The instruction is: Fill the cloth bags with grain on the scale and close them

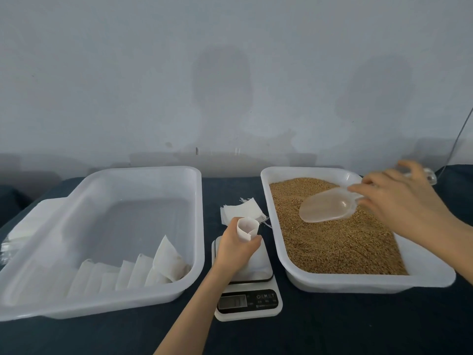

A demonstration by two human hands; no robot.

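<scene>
My left grip [236, 248], a bare hand, is curled round one open cloth bag [247, 230] and holds it upright over the platform of the single scale [247, 301]. The bag's mouth is rounded open, but I cannot see inside it.

My right grip [399, 201] is closed on the handle of one clear scoop [329, 204]. Its bowl looks empty and sits low over the grain [332, 247]; I cannot tell whether it touches.

There are two white trays. The grain fills the right tray [425, 278]. The left tray [198, 213] holds a row of filled bags [169, 260] along its near wall, at least six, though blur stops a surer count.

One small stack of flat empty bags [243, 211] lies on the dark surface [332, 326] just behind the scale, between the two trays.
</scene>
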